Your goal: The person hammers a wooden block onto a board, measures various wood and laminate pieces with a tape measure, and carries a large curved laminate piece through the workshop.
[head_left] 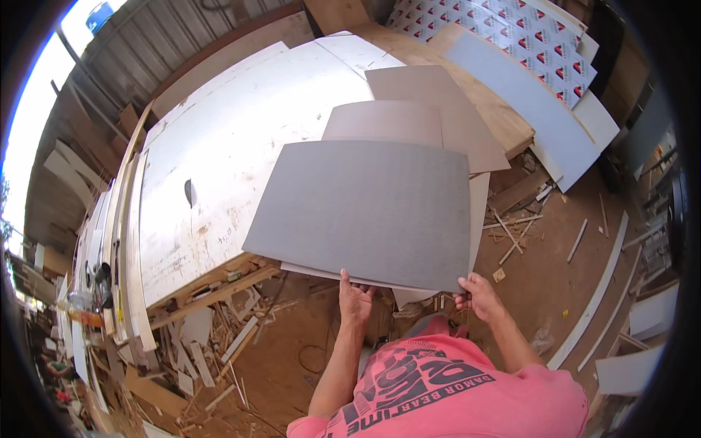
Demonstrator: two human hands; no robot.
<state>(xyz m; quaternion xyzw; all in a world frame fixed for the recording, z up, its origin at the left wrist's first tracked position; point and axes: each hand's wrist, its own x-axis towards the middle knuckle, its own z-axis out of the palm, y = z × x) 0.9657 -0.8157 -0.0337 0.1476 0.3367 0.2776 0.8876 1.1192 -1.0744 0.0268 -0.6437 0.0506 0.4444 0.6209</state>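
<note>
A dark grey board (372, 212) lies over the near right part of a white-topped worktable (219, 168), its near edge jutting past the table toward me. At that near edge my left hand (355, 299) has its thumb up against the edge, its other fingers partly hidden under the boards. My right hand (479, 296) pinches the near right corner of the grey board. A paler board shows beneath it along the near and right sides. Beyond lie a smaller beige board (387, 123) and a larger brownish board (445, 102).
Printed sheets (504, 44) and a pale blue panel (511, 95) lean at the far right. Wood offcuts (212, 343) litter the floor below the table, with thin strips (515, 233) to the right. Long planks (135, 241) stand along the left side.
</note>
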